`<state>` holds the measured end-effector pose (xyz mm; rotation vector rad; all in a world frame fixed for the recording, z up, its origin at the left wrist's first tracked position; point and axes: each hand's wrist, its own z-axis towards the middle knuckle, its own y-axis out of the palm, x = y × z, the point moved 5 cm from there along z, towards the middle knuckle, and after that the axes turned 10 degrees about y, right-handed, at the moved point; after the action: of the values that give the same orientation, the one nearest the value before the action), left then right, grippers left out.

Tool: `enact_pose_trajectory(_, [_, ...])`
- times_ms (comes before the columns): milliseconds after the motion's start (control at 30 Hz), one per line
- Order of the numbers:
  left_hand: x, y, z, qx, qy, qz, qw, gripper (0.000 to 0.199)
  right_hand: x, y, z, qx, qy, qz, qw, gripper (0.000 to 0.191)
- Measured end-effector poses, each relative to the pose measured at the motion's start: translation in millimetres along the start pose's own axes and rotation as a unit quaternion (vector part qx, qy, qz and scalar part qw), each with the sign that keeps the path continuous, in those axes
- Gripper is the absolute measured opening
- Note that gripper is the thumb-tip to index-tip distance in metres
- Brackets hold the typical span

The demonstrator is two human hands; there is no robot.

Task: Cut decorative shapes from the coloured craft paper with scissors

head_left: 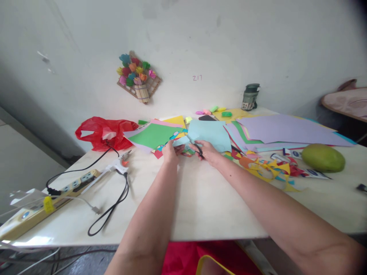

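In the middle of the white table my right hand (208, 152) is closed round the handles of black-handled scissors (198, 150). Their blades point up and left, towards a light blue paper piece (181, 141). My left hand (170, 151) pinches that piece at its left side. A larger light blue sheet (208, 131) lies just behind my hands. To the left is a green sheet (156, 136), with several colourful cut paper shapes (177, 134) along its right edge. Whether the blades are touching the paper is too small to tell.
A hot glue gun (120, 164) and a power strip (65, 193) with cables lie at left, near a red plastic bag (104, 131). At right are stacked coloured sheets (282, 130), yellow paper scraps (268, 170), glue tubes (315, 174) and a green fruit (323, 157). A bottle (250, 97) stands behind.
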<state>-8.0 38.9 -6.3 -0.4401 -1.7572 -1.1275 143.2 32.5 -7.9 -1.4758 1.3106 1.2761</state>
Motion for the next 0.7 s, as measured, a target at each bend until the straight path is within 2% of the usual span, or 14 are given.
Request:
enact_pose_trajectory(100, [4,-4.3,2,0.011,0.01,0.025,1.0,0.021,2,-1,2,0.016,0.01,-0.018,1.0,0.073])
enact_pose_trajectory(267, [8,-7.0,4,0.005,0.038,0.056,0.998,0.007,3,-1,6,0.035,0.021,-0.045,0.998,0.075])
enact_pose_trajectory(500, [8,-11.9,12,-0.003,0.098,0.109,0.989,0.007,3,-1,3,0.033,0.045,-0.028,0.998,0.074])
enact_pose_trajectory(700, [6,-8.0,14,-0.033,0.113,0.019,0.993,0.008,-7,3,-12,-0.001,0.056,-0.007,0.998,0.063])
